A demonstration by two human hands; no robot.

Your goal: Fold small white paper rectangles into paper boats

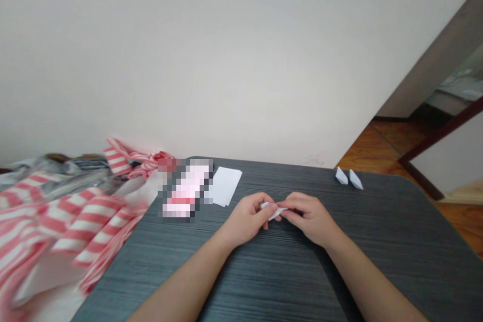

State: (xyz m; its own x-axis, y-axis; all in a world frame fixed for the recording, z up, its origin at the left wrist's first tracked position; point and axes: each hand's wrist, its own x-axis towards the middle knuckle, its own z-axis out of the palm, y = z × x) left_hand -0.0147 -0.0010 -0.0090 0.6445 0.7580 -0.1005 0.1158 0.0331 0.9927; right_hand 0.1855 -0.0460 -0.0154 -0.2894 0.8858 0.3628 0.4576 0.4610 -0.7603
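Note:
A small piece of folded white paper is held between both hands, just above the dark table. My left hand pinches its left end, thumb on top and fingers curled behind. On the right end, my right hand grips with thumb and fingertips. The fingers cover much of the paper, so its full shape is hidden. Several flat white sheets lie in a stack left of my left hand. Two folded white paper shapes stand near the far right edge of the table.
A blurred-out pinkish rectangular object lies on the table's left side. Red-and-white striped cloth is heaped beyond the left edge. A pale wall rises behind the table. Wooden floor shows at the right.

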